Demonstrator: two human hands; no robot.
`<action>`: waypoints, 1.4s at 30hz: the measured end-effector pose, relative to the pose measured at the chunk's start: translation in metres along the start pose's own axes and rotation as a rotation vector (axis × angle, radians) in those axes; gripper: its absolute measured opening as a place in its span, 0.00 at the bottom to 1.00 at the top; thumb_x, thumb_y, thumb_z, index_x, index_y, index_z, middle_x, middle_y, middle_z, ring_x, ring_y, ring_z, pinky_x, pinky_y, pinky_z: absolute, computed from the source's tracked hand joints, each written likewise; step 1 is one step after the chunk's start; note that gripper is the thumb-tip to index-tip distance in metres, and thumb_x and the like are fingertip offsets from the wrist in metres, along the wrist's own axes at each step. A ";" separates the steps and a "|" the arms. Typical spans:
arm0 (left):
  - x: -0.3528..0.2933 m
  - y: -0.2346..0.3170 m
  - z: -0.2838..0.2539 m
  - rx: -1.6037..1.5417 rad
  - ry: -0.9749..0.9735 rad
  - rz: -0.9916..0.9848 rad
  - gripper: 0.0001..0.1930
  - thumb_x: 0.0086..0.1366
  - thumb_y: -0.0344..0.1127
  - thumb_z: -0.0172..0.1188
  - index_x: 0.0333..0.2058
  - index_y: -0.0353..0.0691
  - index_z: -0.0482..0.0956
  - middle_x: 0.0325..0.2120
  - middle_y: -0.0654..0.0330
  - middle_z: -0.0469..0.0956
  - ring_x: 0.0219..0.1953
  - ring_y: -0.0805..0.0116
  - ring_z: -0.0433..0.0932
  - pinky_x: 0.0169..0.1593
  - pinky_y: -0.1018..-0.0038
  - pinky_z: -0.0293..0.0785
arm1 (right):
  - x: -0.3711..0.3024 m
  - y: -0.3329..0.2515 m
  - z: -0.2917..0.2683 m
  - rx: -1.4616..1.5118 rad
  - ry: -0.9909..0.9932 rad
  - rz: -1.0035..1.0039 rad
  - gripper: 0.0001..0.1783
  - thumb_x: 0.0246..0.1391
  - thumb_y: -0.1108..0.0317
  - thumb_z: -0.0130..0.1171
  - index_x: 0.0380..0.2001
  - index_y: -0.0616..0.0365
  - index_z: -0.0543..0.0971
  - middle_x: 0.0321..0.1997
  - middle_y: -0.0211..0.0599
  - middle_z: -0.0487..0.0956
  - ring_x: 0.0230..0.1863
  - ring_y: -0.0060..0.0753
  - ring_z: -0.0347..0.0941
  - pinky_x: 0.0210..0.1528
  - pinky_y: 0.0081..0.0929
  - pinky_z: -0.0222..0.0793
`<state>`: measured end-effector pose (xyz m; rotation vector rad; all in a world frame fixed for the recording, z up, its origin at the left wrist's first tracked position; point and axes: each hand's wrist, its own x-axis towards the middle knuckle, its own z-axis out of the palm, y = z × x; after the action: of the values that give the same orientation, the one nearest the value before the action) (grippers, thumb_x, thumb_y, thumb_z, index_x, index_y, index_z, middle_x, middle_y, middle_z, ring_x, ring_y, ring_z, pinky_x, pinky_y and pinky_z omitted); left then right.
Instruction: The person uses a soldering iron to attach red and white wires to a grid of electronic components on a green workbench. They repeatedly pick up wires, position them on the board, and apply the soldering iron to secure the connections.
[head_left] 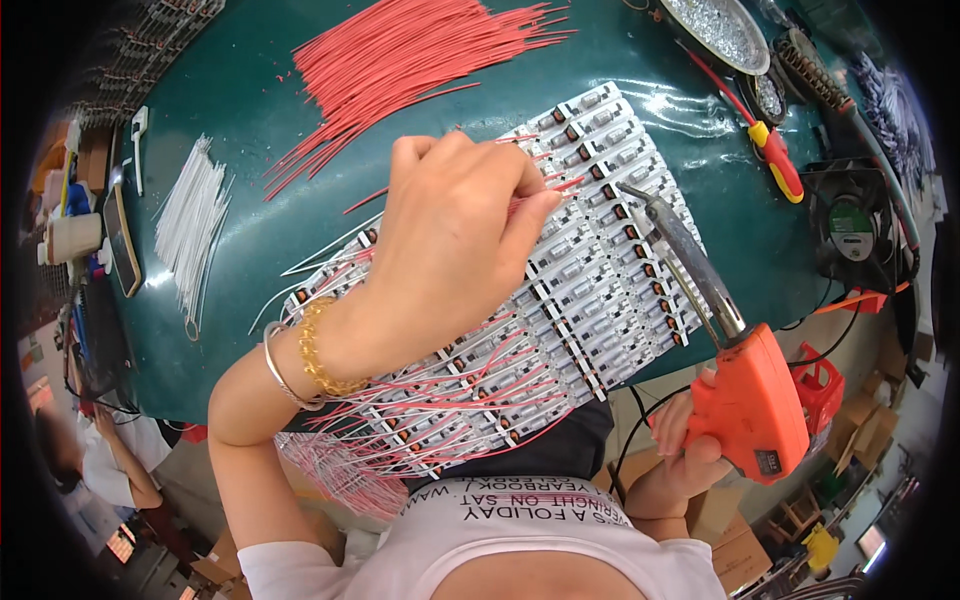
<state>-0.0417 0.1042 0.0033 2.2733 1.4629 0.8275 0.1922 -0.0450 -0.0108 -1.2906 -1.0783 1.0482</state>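
Currently, left hand (455, 225) pinches red wire (571, 184) over the circuit boards (590, 270); right hand (688, 445), well apart, wraps round a soldering gun (750, 405), tip above them. Boards sit at tabletop's (770, 255) near edge, red pile (420, 60) beyond.

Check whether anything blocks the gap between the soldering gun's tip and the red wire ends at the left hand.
Nothing visible stands between the tip of the soldering gun in the right hand and the red wire ends at the left hand; circuit boards lie beneath. Height is unclear.
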 end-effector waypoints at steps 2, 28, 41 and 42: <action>-0.002 0.000 0.006 0.020 0.026 0.014 0.06 0.56 0.30 0.65 0.25 0.40 0.77 0.20 0.65 0.74 0.27 0.67 0.69 0.41 0.69 0.58 | 0.003 -0.002 0.002 0.004 -0.016 0.020 0.45 0.52 0.40 0.60 0.52 0.76 0.65 0.10 0.26 0.65 0.09 0.18 0.58 0.14 0.17 0.57; -0.003 -0.001 0.010 0.016 0.049 0.050 0.05 0.54 0.28 0.66 0.26 0.40 0.76 0.21 0.63 0.74 0.27 0.63 0.69 0.40 0.68 0.60 | -0.001 0.005 0.002 -0.078 0.032 0.042 0.45 0.50 0.39 0.62 0.51 0.74 0.66 0.10 0.24 0.65 0.10 0.18 0.59 0.15 0.17 0.57; -0.008 0.010 0.017 -0.023 0.043 0.073 0.07 0.54 0.27 0.66 0.22 0.41 0.76 0.18 0.66 0.72 0.24 0.66 0.67 0.41 0.67 0.59 | -0.025 0.015 -0.021 0.039 0.083 0.081 0.45 0.50 0.38 0.61 0.52 0.73 0.66 0.10 0.25 0.65 0.09 0.21 0.60 0.16 0.19 0.59; -0.009 0.009 0.016 -0.013 0.046 0.074 0.07 0.54 0.27 0.66 0.22 0.41 0.76 0.18 0.66 0.72 0.24 0.66 0.67 0.41 0.67 0.59 | -0.026 0.015 -0.021 0.008 0.098 0.108 0.45 0.50 0.38 0.61 0.52 0.73 0.66 0.10 0.25 0.65 0.09 0.21 0.61 0.16 0.19 0.59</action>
<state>-0.0274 0.0931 -0.0070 2.3260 1.3960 0.9143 0.2082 -0.0746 -0.0260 -1.3919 -0.9389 1.0569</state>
